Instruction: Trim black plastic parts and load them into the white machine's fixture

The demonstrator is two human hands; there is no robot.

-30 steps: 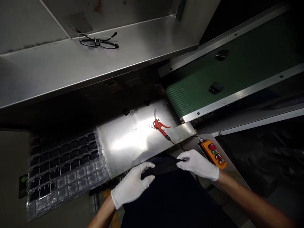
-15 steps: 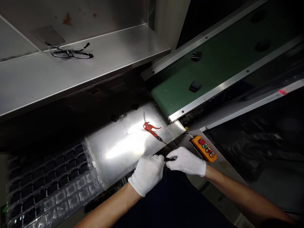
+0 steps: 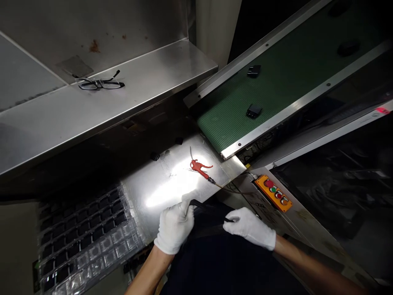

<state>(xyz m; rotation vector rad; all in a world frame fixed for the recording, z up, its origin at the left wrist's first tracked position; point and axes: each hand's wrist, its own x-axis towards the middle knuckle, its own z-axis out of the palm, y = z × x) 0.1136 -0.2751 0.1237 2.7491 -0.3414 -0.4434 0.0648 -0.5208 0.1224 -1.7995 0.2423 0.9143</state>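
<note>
Two gloved hands, head view: left hand (image 3: 174, 227), grip clenched on black strap (image 3: 208, 208); right hand (image 3: 248, 227), grip pinching strap's far end. Strap held across person's lap, just below steel chute (image 3: 166, 192). Red air blow gun (image 3: 200, 169) lies on chute, untouched. Black parts (image 3: 253, 111) sit on green conveyor belt (image 3: 224, 127). Blister tray (image 3: 104, 246): far rows filled, near cells empty.
</note>
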